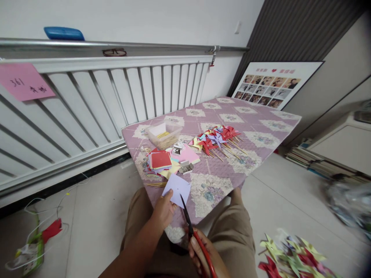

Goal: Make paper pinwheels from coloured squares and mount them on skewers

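A square sheet of lavender paper [180, 188] is pinched between the thumb and fingers of my left hand [164, 208], over the table's near corner. It has a small dark dot near its middle and slits at some corners. My right hand [204, 253] grips the red handles of a pair of scissors [189, 227], whose dark blades reach the paper's lower right part. Just beyond the sheet lies a stack of coloured paper squares [160, 159], red on top. Beside it are small silvery boxes [186, 167], and thin wooden sticks [156, 184] lie at the table's left edge.
Finished pinwheels on sticks [216, 139] lie mid-table, near a clear plastic box [164, 134] holding yellowish sticks. More pinwheels [292, 255] rest on the floor at lower right. A white radiator [130, 88] runs along the table's left side; cords [43, 210] trail on the floor.
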`<state>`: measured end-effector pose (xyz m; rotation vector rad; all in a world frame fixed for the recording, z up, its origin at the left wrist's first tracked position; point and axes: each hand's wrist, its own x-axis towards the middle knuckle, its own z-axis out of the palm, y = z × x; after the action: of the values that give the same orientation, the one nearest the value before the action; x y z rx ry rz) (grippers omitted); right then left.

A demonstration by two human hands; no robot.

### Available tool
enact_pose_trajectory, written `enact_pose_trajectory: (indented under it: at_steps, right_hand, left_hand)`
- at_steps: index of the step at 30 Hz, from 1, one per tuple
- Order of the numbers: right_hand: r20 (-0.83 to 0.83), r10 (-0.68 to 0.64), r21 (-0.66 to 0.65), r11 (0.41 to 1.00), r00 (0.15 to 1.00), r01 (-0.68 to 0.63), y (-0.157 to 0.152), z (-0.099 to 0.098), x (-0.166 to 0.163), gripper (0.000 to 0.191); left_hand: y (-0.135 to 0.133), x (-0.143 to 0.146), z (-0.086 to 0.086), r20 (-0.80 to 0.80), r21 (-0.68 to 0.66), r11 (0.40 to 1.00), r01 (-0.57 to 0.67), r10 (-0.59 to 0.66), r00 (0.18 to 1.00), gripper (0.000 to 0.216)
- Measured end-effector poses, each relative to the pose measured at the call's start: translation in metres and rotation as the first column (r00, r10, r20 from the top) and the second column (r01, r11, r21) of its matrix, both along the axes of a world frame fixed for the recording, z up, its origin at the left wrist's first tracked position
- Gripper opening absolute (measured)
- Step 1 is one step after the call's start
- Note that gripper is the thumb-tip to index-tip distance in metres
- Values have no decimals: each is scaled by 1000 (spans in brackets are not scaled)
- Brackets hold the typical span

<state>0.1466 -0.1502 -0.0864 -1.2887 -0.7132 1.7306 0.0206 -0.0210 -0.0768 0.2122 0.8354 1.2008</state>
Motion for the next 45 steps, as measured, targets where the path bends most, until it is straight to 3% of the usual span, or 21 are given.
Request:
enact_pose_trajectory:
  at_steps: [4,15,23,31,36,40,45]
  right_hand:
    - [-10,96,23,995,995,-96,1,-8,4,42]
    - [64,120,68,990,991,-124,-1,-22,12,45]
    - [232,88,236,961,969,-144,6,-9,15,42]
    - [365,68,280,943,929,-178,10,-6,18,49]
    - [368,82,291,936,926,-199,11,-7,19,52]
    - [340,95,302,931,936,-204,11,-2,18,43]
    - [296,75,263,952,952,-157,12,1,14,45]
  left_hand:
    - [1,-3,2,28,-23,1000,5,-5,1000,22]
    - [2,-4,3,14,-41,998,50,-50,999,13]
    - [2,-3,4,16,-79,996,49,-48,999,13]
    - [3,-5,4,-4,-85,993,80,-81,997,14]
    - [3,-5,4,3,-86,993,83,-83,997,13]
    - [4,-5,4,-1,-80,994,69,-70,998,15]
    - [4,-5,2,0,-62,995,77,-77,997,14]
